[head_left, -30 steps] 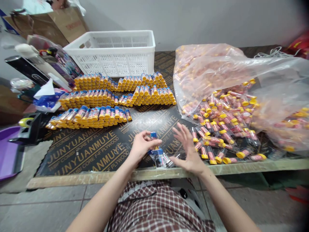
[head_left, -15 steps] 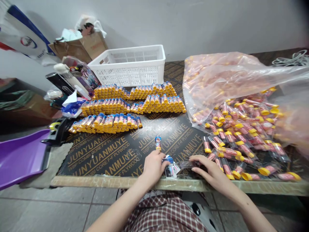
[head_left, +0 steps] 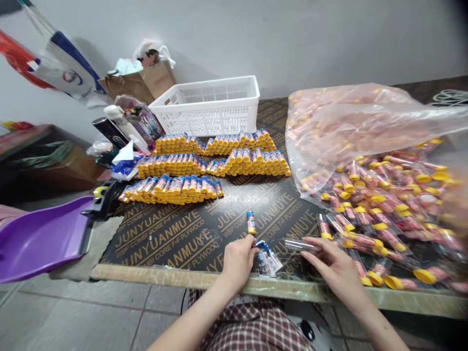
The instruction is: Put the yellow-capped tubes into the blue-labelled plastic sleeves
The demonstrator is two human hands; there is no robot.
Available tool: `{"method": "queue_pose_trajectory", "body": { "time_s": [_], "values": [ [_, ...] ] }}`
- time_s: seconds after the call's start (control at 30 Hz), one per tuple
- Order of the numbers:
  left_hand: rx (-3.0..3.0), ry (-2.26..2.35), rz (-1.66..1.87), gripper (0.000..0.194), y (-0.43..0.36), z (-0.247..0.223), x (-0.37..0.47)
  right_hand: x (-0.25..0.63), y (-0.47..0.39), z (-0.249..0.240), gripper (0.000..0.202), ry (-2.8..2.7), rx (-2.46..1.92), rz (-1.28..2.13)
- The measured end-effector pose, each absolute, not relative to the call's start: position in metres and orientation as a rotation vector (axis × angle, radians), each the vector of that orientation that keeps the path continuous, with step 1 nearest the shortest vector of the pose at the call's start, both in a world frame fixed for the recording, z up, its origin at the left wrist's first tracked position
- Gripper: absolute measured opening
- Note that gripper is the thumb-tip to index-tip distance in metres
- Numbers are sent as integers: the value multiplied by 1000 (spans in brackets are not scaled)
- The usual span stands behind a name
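Observation:
My left hand (head_left: 239, 261) is closed in a pinch near the table's front edge. Its fingertips meet the left side of a small pile of blue-and-white printed labels (head_left: 268, 259); what they grip is hidden. Just beyond those fingertips is a labelled tube with a yellow cap (head_left: 250, 222), and I cannot tell whether they touch it. To the right of the labels, my right hand (head_left: 331, 263) grips a clear, unlabelled plastic tube (head_left: 299, 244) between thumb and fingers, its free end pointing left.
Rows of stacked yellow-capped tubes (head_left: 175, 191) lie farther back, before a white plastic basket (head_left: 208, 117). On the right, loose pink-filled tubes (head_left: 387, 234) spill from a clear bag (head_left: 351, 112). A purple dustpan (head_left: 54, 243) sits at the left edge.
The view has shifted, so the whole scene sits farther right. In my right hand the clear tube has been raised and shows plainly. My left hand stays by the labels.

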State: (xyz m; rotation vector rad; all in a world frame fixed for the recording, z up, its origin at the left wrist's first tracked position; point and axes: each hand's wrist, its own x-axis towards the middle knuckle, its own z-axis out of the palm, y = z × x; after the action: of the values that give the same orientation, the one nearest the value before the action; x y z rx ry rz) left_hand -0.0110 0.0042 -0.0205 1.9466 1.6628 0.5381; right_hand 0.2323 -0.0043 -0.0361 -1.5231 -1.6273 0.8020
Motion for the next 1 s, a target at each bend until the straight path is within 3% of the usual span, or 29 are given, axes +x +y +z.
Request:
{"method": "queue_pose_trajectory", "body": {
  "time_s": [0.2, 0.4, 0.53, 0.83, 1.0],
  "values": [
    [1917, 1592, 779, 10, 1, -19, -12, 222, -8, -32, 31, -1443, -1529, 825],
    [969, 1354, 1031, 22, 14, -15, -13, 204, -21, -15, 24, -1303, -1373, 901],
    [592, 1196, 1049, 40, 23, -8, -11, 187, -33, -11, 25, -1264, -1316, 904],
    [336, 1121, 1145, 34, 29, -10, -7, 170, -42, -16, 24, -1320, -1257, 728],
    [484, 1225, 1172, 33, 28, -12, -5, 174, -38, -22, 26, -1451, -1282, 565]
  ]
}}
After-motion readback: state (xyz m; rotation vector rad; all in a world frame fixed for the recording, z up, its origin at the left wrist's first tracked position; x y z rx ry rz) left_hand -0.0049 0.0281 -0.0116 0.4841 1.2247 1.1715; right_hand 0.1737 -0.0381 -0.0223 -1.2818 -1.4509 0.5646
